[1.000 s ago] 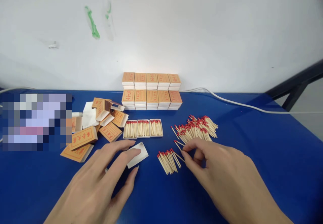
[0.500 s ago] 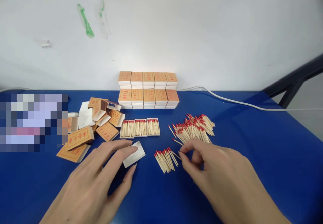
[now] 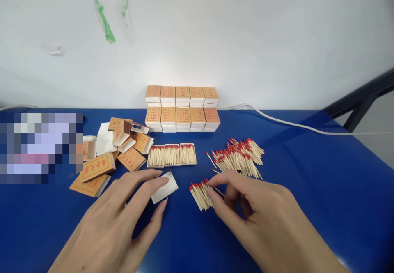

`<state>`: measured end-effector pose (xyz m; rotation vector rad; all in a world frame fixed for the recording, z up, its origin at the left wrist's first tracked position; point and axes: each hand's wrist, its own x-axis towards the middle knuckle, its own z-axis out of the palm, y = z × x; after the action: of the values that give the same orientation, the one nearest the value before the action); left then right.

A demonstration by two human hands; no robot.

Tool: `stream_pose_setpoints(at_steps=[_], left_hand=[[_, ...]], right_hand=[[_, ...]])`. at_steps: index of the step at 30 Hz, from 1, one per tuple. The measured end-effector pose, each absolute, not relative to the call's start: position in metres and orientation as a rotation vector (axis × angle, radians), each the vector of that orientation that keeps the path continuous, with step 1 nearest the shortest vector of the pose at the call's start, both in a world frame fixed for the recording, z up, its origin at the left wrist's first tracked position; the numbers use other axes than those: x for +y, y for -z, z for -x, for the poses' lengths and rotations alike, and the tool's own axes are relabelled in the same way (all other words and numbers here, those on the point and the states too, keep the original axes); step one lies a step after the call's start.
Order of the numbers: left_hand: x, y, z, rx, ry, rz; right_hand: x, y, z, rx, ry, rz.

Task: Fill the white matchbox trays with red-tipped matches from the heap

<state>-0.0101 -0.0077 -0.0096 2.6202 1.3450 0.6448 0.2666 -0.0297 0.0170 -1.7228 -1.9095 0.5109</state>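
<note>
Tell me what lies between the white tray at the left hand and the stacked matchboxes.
The head view shows three match-filled trays in a row between the white tray and the stacked matchboxes.

Left hand [image 3: 113,219] — spread, arched; right hand [image 3: 261,211] — near-pinching

Bright, fairly even light filled the scene, its source out of view. Beyond the hands, the white wall [image 3: 246,39] glowed palest just above the stacked matchboxes [image 3: 183,119] and greyed toward the upper corners. Soft shadow darkened the blue table [image 3: 184,244] beneath the left hand [image 3: 113,219] and, far beyond the right hand [image 3: 264,211], along its back edge; a small whitish glare shone beside the right wrist. Heavy pixelation hid a patch [image 3: 37,147] beyond and left of the left hand. Both hands looked reasonably sharp, though the right fingertips blurred slightly into the matches [image 3: 199,197] beneath them. Print on the farthest boxes was soft, and the wide view seemed stretched toward the sides.
</note>
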Motion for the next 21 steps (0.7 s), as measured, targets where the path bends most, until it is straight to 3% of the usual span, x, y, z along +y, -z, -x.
stream_pose_setpoints(at_steps=[16, 21], left_hand=[[-0.004, -0.005, -0.003, 1.330, -0.785, -2.646], [0.000, -0.008, -0.004, 1.353, -0.805, -2.640]], right_hand=[[-0.025, -0.025, -0.270, -1.933, -0.497, 1.691], [-0.078, 0.040, -0.247, -1.956, -0.387, 1.568]])
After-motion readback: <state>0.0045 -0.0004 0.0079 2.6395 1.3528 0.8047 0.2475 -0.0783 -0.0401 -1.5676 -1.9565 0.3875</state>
